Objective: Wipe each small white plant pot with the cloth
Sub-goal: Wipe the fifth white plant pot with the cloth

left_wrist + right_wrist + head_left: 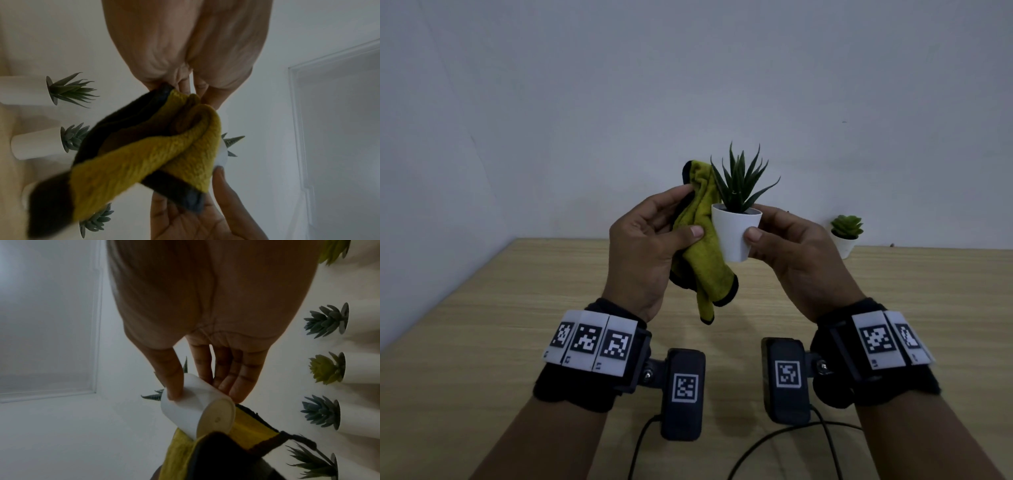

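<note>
My right hand (774,236) holds a small white pot (734,233) with a spiky dark green plant up above the table, thumb on its near side and fingers behind it. In the right wrist view the white pot (193,408) shows its flat base, pinched by my right hand (205,389). My left hand (654,240) grips a yellow-green cloth (702,246) with a dark border, which lies against the pot's left side. In the left wrist view the cloth (148,155) fills the middle and hides most of the pot (222,155).
A second white pot with a light green succulent (846,236) stands at the back right of the wooden table (517,342). The wrist views show a row of several more white pots (362,373) along the wall. Cables (774,442) run near the table's front edge.
</note>
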The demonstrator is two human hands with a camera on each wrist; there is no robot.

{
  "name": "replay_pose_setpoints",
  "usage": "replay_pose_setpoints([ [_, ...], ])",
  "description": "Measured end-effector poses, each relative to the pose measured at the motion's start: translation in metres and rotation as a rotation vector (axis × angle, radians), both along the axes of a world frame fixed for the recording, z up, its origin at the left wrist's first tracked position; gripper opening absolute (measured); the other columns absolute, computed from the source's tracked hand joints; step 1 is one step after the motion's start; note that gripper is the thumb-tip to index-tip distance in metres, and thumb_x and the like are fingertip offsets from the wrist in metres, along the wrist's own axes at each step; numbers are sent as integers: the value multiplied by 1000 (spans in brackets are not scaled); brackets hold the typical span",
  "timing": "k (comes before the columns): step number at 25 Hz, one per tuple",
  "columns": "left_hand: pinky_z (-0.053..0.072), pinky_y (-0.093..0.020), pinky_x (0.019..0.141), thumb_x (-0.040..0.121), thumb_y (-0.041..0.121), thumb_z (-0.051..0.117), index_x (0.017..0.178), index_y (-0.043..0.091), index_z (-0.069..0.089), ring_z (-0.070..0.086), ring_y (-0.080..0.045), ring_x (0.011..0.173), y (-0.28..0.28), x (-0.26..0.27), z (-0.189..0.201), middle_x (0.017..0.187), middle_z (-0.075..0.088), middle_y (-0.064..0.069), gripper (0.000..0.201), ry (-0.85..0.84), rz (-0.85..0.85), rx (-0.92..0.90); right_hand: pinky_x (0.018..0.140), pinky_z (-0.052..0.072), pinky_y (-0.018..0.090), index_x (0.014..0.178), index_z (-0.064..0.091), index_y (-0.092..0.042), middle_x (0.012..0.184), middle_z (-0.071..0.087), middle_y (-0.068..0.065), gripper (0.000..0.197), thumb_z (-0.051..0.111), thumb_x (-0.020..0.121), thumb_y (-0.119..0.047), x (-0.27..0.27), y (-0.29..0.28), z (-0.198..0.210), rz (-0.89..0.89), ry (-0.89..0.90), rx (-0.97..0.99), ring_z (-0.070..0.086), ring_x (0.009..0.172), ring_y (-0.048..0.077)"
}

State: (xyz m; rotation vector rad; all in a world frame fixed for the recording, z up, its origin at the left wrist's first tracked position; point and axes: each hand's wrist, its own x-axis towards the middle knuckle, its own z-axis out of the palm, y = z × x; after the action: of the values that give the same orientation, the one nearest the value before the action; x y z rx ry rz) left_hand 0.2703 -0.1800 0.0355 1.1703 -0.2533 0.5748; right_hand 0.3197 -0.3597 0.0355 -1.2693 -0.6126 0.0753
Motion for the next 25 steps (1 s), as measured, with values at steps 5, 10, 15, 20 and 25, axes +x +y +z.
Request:
replay_pose_setpoints([
  [5, 57, -33, 83, 72, -20, 64, 112, 5, 64, 68, -26, 104, -3, -1, -1, 111, 70, -12, 47, -14, 22, 25, 73, 56, 27, 109, 60, -8, 99, 71, 9, 45, 74, 66, -15, -6, 2, 5, -116, -44, -5, 68, 90, 16],
  [10, 57, -30, 80, 71, -20, 67, 108, 5, 65, 69, -24, 102, -11, -1, -3, 109, 70, -13, 45, -16, 55, 62, 69, 56, 41, 98, 56, -6, 97, 64, 19, 57, 91, 55, -16, -4, 7, 0, -301, -114, -40, 62, 81, 26],
  [15, 57, -30, 80, 71, -19, 68, 106, 7, 66, 70, -22, 100, -5, 2, -3, 105, 72, -10, 44, -4, 119, 35, 63, 53, 28, 94, 59, -8, 79, 70, -3, 23, 72, 75, -4, -3, 4, 3, -186, -43, 31, 64, 73, 12],
  [20, 56, -29, 79, 72, -20, 67, 106, 6, 66, 70, -21, 98, -5, 1, -3, 104, 72, -10, 43, -25, 100, 43, 73, 55, 26, 121, 60, -3, 105, 70, 15, 49, 73, 74, -5, -4, 2, 4, -151, -41, -28, 67, 90, 19],
  [25, 57, -28, 76, 71, -20, 68, 104, 6, 66, 71, -21, 95, -8, 0, -2, 102, 72, -10, 42, -33, 102, 69, 70, 55, 26, 109, 61, -3, 95, 68, 7, 44, 80, 70, -2, -5, 7, 1, -238, -104, -75, 67, 81, 18],
])
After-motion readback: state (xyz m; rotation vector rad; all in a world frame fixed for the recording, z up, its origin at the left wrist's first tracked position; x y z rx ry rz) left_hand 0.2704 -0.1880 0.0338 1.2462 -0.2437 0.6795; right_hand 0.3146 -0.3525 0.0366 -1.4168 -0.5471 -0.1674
